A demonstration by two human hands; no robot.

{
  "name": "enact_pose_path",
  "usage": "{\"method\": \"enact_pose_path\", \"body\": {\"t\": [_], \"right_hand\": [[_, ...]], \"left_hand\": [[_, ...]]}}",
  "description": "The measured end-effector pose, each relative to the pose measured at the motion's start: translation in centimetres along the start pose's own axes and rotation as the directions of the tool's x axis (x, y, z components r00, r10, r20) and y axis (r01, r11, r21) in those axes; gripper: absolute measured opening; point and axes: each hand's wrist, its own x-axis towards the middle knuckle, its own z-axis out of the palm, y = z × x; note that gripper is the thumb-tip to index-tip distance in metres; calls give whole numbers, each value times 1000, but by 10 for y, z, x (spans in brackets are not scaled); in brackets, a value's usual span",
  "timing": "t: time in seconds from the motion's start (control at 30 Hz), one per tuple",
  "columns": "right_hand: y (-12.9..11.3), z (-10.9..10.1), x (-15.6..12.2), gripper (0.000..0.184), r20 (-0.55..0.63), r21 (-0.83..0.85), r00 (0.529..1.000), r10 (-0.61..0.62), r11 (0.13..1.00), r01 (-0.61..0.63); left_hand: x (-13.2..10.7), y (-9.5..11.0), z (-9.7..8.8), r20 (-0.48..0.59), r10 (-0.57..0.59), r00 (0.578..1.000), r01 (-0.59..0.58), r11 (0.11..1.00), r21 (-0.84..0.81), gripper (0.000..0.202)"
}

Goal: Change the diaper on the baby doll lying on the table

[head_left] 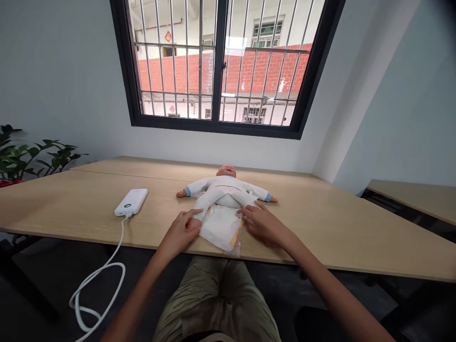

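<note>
A baby doll (pixel 227 186) lies on its back on the table, head toward the window, in a white suit with blue cuffs. Its legs are partly hidden. Between them a white diaper (pixel 220 229) with a yellow-orange strip is spread toward the table's front edge. My left hand (pixel 182 228) is closed around the doll's leg on the left, thumb below and fingers above. At the diaper's right side, my right hand (pixel 261 221) has its fingers bent against the diaper's edge and the white suit leg. What its fingertips pinch is partly hidden.
On the wooden table (pixel 320 223), a white power bank (pixel 131 202) lies to the left. Its white cable (pixel 119 280) hangs over the front edge in loops. A barred window (pixel 217 66) is behind, a plant (pixel 39 156) at far left, another table (pixel 416 194) at right.
</note>
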Motion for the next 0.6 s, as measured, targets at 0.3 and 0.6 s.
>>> {"method": "enact_pose_path", "body": {"t": [0.3, 0.6], "right_hand": [[-39, 19, 17, 22, -62, -153, 973, -221, 966, 209], [28, -3, 24, 18, -302, 506, 922, 241, 861, -59]], "left_hand": [[19, 7, 2, -144, 73, 987, -16, 932, 361, 29], [70, 5, -9, 88, 261, 961, -229, 935, -271, 45]]}}
